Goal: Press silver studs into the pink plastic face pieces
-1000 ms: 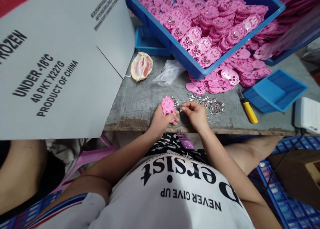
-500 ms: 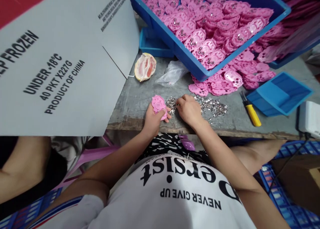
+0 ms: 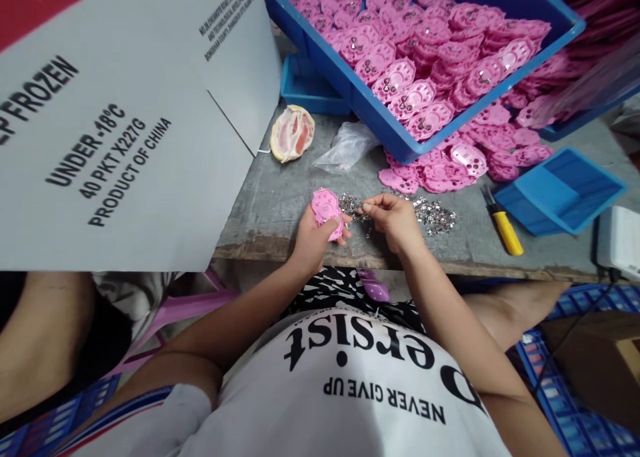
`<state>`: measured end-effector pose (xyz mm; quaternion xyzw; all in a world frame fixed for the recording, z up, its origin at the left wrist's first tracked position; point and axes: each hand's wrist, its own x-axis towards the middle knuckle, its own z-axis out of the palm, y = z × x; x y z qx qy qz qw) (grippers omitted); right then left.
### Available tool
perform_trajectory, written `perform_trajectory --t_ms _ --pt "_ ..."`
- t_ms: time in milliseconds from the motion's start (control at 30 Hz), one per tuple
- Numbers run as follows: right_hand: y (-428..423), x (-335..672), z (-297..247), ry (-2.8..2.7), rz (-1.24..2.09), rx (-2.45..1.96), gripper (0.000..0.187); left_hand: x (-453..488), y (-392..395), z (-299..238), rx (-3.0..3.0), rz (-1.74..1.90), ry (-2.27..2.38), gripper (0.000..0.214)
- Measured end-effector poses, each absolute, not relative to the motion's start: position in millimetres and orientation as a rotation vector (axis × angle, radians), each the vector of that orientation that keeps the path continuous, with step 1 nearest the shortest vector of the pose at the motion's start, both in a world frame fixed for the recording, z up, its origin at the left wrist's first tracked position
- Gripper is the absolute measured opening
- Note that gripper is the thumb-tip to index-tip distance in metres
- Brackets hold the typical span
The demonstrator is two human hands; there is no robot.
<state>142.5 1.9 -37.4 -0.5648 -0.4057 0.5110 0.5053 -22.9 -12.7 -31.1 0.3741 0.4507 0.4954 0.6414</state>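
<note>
My left hand [image 3: 316,234] is closed on a pink plastic plate [image 3: 326,206] with an oval, scalloped outline, thumb across its lower end. Just right of it, my right hand [image 3: 393,218] hovers over the table with thumb and forefinger pinched together; whatever is between the fingertips is too small to make out. Beneath and around that hand lies a scatter of small shiny metal pieces [image 3: 436,217], partly hidden by the fingers. More pink plates [image 3: 435,174] lie piled on the table behind it.
A large blue bin [image 3: 370,110] full of pink plates stands at the back. Left are a big carton [image 3: 150,77], a cut fruit half [image 3: 293,134] and a plastic bag [image 3: 347,145]. At right lie a yellow-handled screwdriver [image 3: 506,230] and a small blue bin [image 3: 565,190].
My right hand has drawn back to the right and lifted from the metal pieces, its fingers pinched. My left hand, still holding the pink plate, has shifted slightly right.
</note>
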Motion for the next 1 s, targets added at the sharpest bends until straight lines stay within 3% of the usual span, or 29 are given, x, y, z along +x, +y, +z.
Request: perform_trajectory --t_ms 333,1000 --pt "-4.1 139.7 -31.0 -0.659 1.571 -1.166 0.037 -20.3 -12.4 -30.0 0.881 1.137 1.016 0.037" --pt "-21.4 144.9 -11.7 -0.613 1.759 -0.949 0.024 -18.2 -18.2 -10.3 0.875 1.119 0.963 0.038"
